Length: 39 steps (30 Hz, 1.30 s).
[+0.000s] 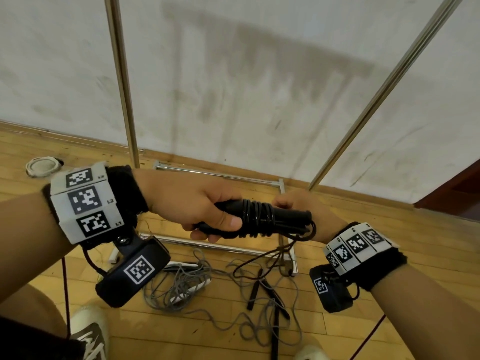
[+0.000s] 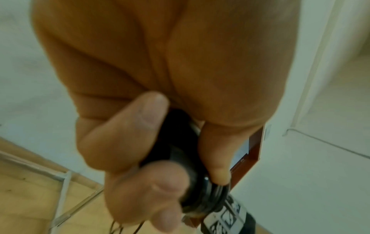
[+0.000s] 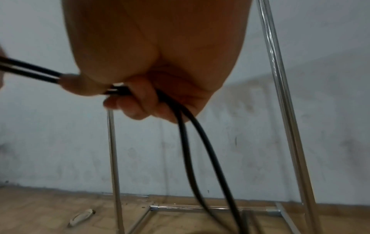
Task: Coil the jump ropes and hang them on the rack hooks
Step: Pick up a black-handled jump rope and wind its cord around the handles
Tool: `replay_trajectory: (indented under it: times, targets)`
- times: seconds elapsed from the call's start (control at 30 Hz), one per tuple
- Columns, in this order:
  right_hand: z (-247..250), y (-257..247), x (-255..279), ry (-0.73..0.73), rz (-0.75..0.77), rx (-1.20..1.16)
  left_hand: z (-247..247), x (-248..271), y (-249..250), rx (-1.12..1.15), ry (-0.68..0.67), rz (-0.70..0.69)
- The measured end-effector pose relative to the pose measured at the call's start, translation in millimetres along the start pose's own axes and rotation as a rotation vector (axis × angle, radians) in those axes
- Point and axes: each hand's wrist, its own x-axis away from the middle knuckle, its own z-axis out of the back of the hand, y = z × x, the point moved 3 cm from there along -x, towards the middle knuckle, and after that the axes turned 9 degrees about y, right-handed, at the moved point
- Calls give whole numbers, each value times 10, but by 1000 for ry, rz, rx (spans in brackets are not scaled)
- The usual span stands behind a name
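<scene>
Gripping is seen on both sides: the left hand [image 1: 197,203] is wrapped around the black jump rope handles [image 1: 262,219], thumb pressed on top, fingers curled underneath. Several turns of black cord are wound around the handle bundle, which is held level above the floor, in front of the rack. The right hand [image 1: 306,214] is closed on the black cord [image 3: 192,134] at the far end of the bundle; in the right wrist view two strands are pinched between curled fingers and a loose loop is seen hanging down from the fist.

Surface: wooden floor [image 1: 363,331], light planks, scuffed. A grey jump rope [image 1: 181,284] is lying there in a loose tangle below the hands, uncoiled. Just beside it, another black jump rope [image 1: 270,294] is spread out, handles flat on the planks, cord partly crossing the grey one. A white round object [image 1: 42,166] is seen on the floor at left, near the baseboard; what it is cannot be told. Shoes [image 1: 91,331] are visible at the bottom edge.

Room: white wall [image 1: 259,74], stained and marked, wooden baseboard along its foot. A chrome rack [image 1: 122,81] is stood against it: two upright poles and a rectangular base frame resting on the floor. Hooks are out of frame. A dark red-brown door frame [image 1: 457,188] is seen at right.
</scene>
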Motion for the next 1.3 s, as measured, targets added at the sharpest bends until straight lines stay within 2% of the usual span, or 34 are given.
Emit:
replay_trajectory:
  times: [0.13, 0.27, 0.4, 0.57, 0.67, 0.73, 0.83, 1.0, 1.2, 1.3]
  targets:
    - [25, 112, -72, 103, -140, 84, -73, -83, -100, -100, -39, 58]
    - [81, 60, -118, 194, -155, -24, -75, -169, -243, -192, -3, 142]
    - [136, -64, -163, 244, -127, -133, 5, -238, -338, -237, 130, 194]
    - [216, -191, -147, 175, -267, -712, 222, -232, -365, -215, 368, 185]
    - [174, -222, -92, 123, -219, -745, 381, -205, -348, -163, 512, 156]
    - [128, -232, -44, 99, -169, -714, 443, -184, -334, -91, 549, 151]
    - [89, -188, 13, 112, -147, -712, 459, -145, -275, -6, 534, 101]
    - [72, -127, 79, 96, -184, -718, 369, -52, -123, 71, 376, 6]
    - [6, -98, 138, 45, -157, -385, 238, 2, -35, 121, 214, -65]
    - [-30, -109, 108, 55, -83, -291, 178, 39, 1, 95, 141, -86]
